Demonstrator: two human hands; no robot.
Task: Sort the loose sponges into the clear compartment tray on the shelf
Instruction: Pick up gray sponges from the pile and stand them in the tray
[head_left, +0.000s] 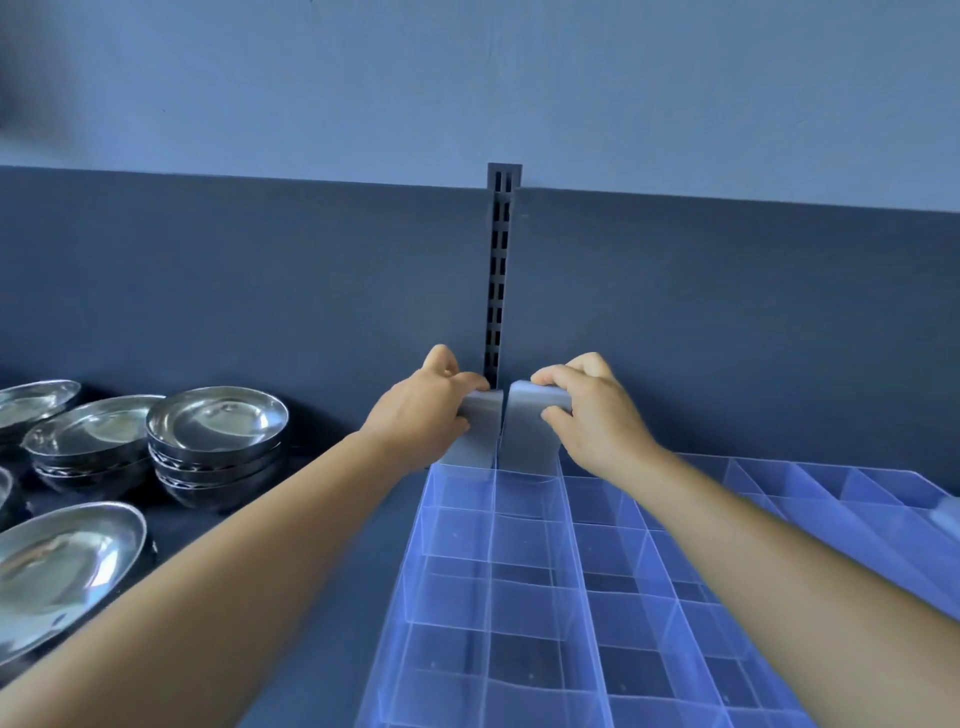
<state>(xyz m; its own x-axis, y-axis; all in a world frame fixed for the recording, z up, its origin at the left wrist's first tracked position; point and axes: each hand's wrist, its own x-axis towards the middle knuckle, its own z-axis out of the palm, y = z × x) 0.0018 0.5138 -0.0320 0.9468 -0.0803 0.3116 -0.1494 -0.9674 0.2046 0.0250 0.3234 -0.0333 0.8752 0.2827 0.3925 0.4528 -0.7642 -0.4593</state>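
Two pale grey sponges stand upright side by side in the far row of the clear compartment tray, against the dark back panel. My left hand grips the top of the left sponge with thumb and fingers. My right hand grips the top of the right sponge the same way. A narrow gap separates the two sponges. Their lower ends sit in adjoining compartments at the tray's far left corner. The other visible compartments hold nothing.
Stacks of shiny steel bowls stand on the dark shelf to the left, with a larger bowl nearer me. A slotted metal upright runs up the back panel. A pale object lies at the tray's right edge.
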